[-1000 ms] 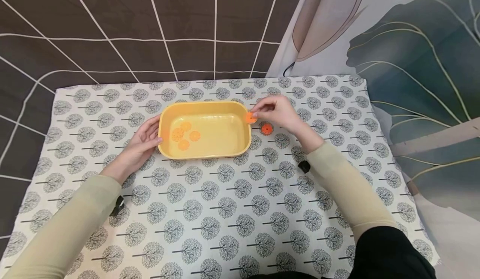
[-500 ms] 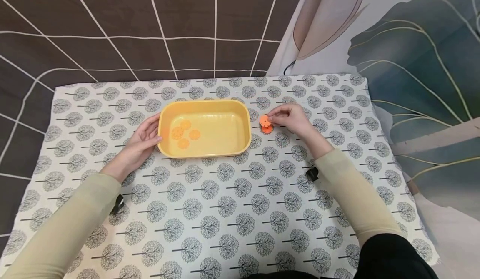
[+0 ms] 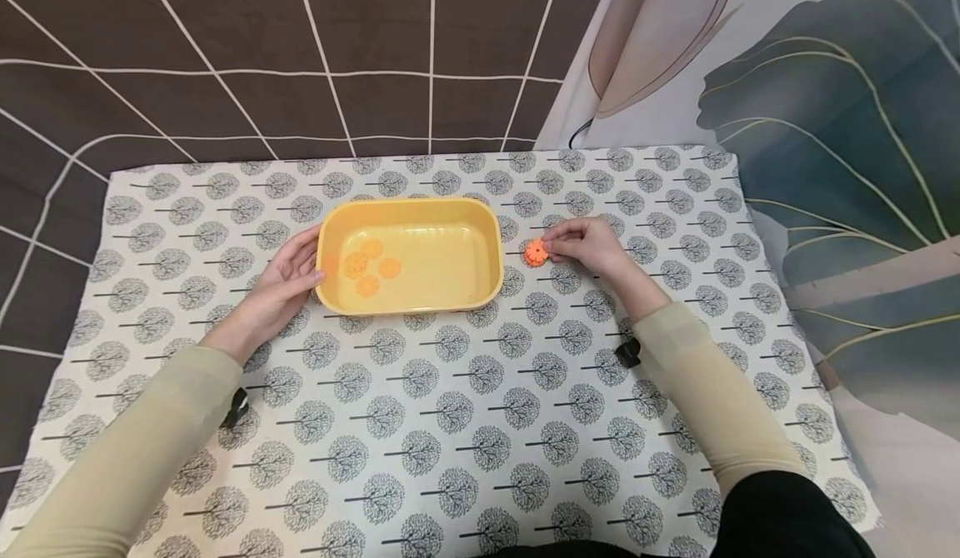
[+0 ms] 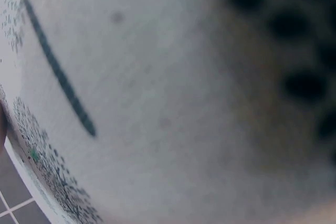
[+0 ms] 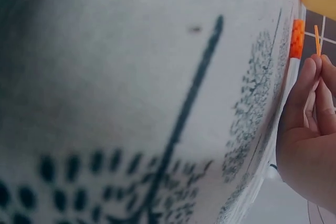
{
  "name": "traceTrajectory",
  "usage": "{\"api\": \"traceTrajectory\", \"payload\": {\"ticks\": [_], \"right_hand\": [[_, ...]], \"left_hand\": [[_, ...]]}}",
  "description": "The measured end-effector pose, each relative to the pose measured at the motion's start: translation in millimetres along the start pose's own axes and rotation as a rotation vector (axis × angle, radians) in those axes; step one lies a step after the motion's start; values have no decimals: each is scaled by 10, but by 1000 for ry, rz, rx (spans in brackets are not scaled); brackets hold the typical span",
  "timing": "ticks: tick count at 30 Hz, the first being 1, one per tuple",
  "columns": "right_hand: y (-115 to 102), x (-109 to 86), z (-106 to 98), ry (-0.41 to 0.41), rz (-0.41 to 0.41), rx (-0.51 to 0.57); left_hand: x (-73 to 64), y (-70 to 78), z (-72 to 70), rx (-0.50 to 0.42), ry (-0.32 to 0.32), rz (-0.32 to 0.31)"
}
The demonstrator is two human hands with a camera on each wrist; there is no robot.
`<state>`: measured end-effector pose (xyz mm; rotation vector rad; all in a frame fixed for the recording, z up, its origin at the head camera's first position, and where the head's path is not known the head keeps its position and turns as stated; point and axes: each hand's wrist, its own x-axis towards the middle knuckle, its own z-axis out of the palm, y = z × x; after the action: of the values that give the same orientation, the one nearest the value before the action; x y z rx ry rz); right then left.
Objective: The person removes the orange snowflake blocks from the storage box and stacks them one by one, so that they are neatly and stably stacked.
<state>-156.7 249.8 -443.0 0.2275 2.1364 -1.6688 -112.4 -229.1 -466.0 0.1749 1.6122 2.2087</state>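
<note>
Beside the tub [image 3: 438,271], the right hand [image 3: 590,246] pinched a disc [image 3: 535,247] over an orange stack [image 5: 296,39]. The left hand [image 3: 279,289] gripped the tub; more discs [image 3: 367,286] lay inside.

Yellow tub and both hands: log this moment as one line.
left hand: holds yellow tub, left end | right hand: pinches orange disc | tub: more discs inside | tablecloth: another disc

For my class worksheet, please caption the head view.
Left hand holds a yellow tub with orange discs inside; right hand pinches another disc beside it.
</note>
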Motion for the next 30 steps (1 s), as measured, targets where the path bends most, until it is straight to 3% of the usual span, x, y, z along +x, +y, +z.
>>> {"api": "traceTrajectory", "payload": {"ticks": [13,30], "right_hand": [[54,23,-1,-1,12,14],[35,30,56,1,-14,-88]], "left_hand": [[3,-18,-18,-11,-10,16],[4,-23,-23,-14,-12,24]]}}
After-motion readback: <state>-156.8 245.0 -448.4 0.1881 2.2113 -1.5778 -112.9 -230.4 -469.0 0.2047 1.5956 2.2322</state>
